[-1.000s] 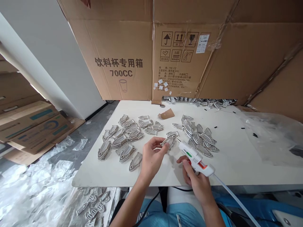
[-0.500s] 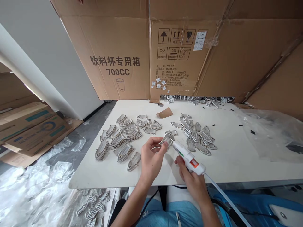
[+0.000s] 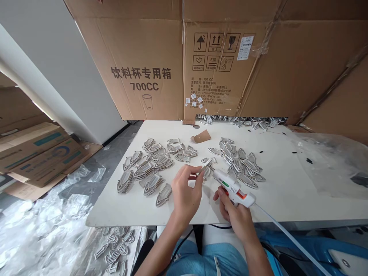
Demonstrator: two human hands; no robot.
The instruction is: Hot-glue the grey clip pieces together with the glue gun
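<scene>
Where the white table [image 3: 138,207] ends at the back, a big cardboard box [image 3: 149,57] stands, printed "700CC" under a row of Chinese characters, with a cup outline, handling symbols and a white sticker. More flat cartons [image 3: 34,153] lie on the grey floor to the left, among crumpled clear plastic [image 3: 43,230]. Two heaps of grey pointed metal clips [image 3: 149,168] cover the tabletop. A white glue gun [image 3: 232,188], marked green and orange, sits in the right hand [image 3: 234,216], fingers wrapped tight around its grip. One clip [image 3: 204,166] is pinched edge-on between the left hand's [image 3: 186,193] thumb and fingertips, just above the table beside the gun's nozzle.
</scene>
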